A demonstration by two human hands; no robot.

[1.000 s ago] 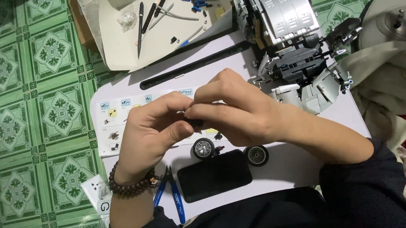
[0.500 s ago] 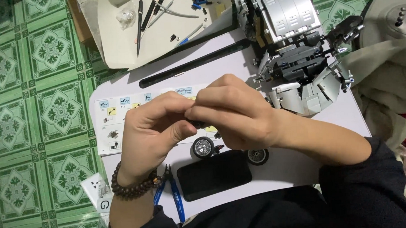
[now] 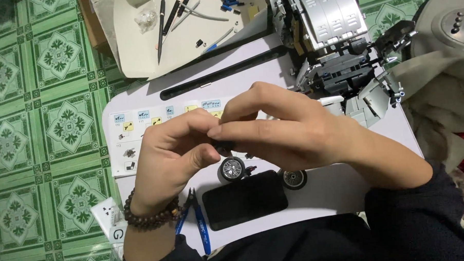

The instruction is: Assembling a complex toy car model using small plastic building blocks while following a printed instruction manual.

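While both hands meet above the middle of the white tabletop [image 3: 347, 188], the left hand [image 3: 174, 163] and the right hand [image 3: 288, 131] pinch one small dark plastic building piece [image 3: 225, 144] between them. Their fingers [image 3: 242, 129] are drawn narrow around it, thumbs and forefingers pressing from opposite sides, so most of the piece is hidden. Judging by that grip, the step in hand is the joining or seating of a tiny part, and the next move would call for a steady, aligned squeeze rather than force.

Just below the hands lie two small black wheels with silver rims [image 3: 232, 168], one at either end of a flat black phone [image 3: 244, 199], with blue-handled cutters [image 3: 196, 219] just beside it. A white instruction sheet [image 3: 139, 136] lies under the left hand. Beyond the right hand stands a large grey and black brick-built vehicle model [image 3: 331, 34].

At the far edge, a shallow pale cardboard tray [image 3: 132, 57] holds long black rods, blue pins, a clear bag of small bits and loose dark pieces.
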